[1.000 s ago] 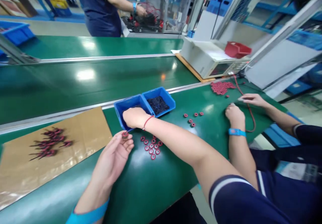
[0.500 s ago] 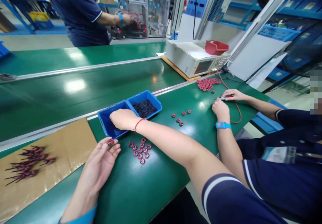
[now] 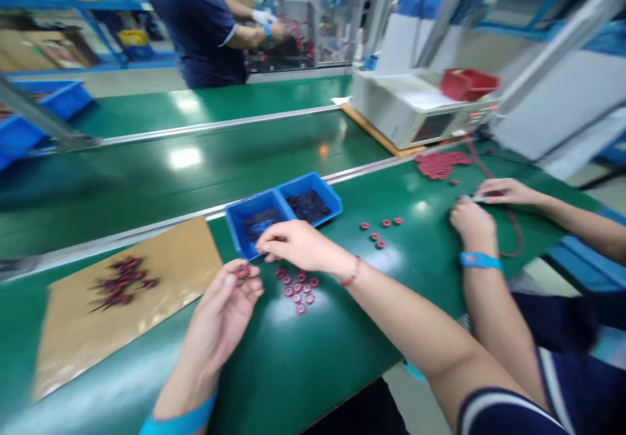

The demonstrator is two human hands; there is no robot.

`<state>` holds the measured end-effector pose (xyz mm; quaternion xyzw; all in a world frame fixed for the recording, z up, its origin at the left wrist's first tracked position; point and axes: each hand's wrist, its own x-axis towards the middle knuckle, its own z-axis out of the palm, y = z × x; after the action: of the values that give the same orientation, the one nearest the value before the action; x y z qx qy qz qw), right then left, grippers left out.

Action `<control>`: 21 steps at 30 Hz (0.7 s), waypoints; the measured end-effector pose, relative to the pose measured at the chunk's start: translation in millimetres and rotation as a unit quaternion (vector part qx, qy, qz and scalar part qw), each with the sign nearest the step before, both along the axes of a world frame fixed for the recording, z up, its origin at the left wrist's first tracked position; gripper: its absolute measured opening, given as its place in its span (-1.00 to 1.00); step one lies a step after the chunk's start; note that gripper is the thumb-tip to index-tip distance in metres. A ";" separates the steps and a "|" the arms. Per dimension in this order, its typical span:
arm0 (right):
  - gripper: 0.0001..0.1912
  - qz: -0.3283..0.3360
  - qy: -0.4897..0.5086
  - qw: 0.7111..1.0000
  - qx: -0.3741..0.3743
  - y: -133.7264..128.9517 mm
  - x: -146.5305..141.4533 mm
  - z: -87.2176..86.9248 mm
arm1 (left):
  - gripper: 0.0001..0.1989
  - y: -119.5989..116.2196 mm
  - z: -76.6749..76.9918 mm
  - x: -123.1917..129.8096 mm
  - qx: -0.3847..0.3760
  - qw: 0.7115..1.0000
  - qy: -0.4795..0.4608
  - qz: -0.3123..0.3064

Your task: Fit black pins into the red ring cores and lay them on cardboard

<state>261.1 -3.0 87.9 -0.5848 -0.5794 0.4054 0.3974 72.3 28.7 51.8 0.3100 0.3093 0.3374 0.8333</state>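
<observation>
- My left hand [image 3: 225, 321] pinches a ring [image 3: 242, 270] just nearer than the left bin [image 3: 235, 231]
- I judge the ring light, stiff and perhaps slick; I'd hold its outer rim
- My right hand [image 3: 303, 246] has come from inside that bin to its near edge; blurred, so I can't tell its grip

We see blue bins [image 3: 233, 227] with blackish pieces [image 3: 308, 207] on a green table [image 3: 317, 350]. Before the bins, we see red rings [image 3: 297, 288] with pale middles; left of the bins, a tan sheet [image 3: 176, 278]; right of the bins, an off-white machine [image 3: 388, 119] and red tub [image 3: 469, 85].
</observation>
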 end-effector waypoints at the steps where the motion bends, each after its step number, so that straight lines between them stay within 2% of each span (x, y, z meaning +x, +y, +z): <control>1: -0.84 -0.014 0.065 0.998 -0.019 -11.1 -2.3 -3.1 | -0.65 -3.9 2.3 1.1 -0.002 1.000 -0.009 -0.011; 4: -0.91 -0.055 0.220 0.973 -0.044 -33.3 -7.5 -14.0 | -0.71 -9.9 2.5 5.7 -0.001 0.999 -0.029 -0.036; 7: -0.83 -0.110 0.304 0.945 -0.045 -41.6 -11.5 -20.4 | -0.75 -10.7 -2.4 7.7 0.011 0.998 -0.035 -0.045; 13: -0.79 -0.163 0.300 0.940 -0.015 -46.8 -13.9 -20.1 | -0.74 -12.2 -7.8 6.3 0.015 0.997 -0.032 -0.061; 21: -0.88 -0.165 0.271 0.948 0.015 -50.3 -13.7 -17.7 | -0.76 -13.4 -7.2 5.9 0.009 0.996 -0.041 -0.075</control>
<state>247.4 -53.2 70.1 -0.5343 -0.3517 0.4682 0.6096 78.3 15.3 44.6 0.3257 0.2475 0.2896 0.8653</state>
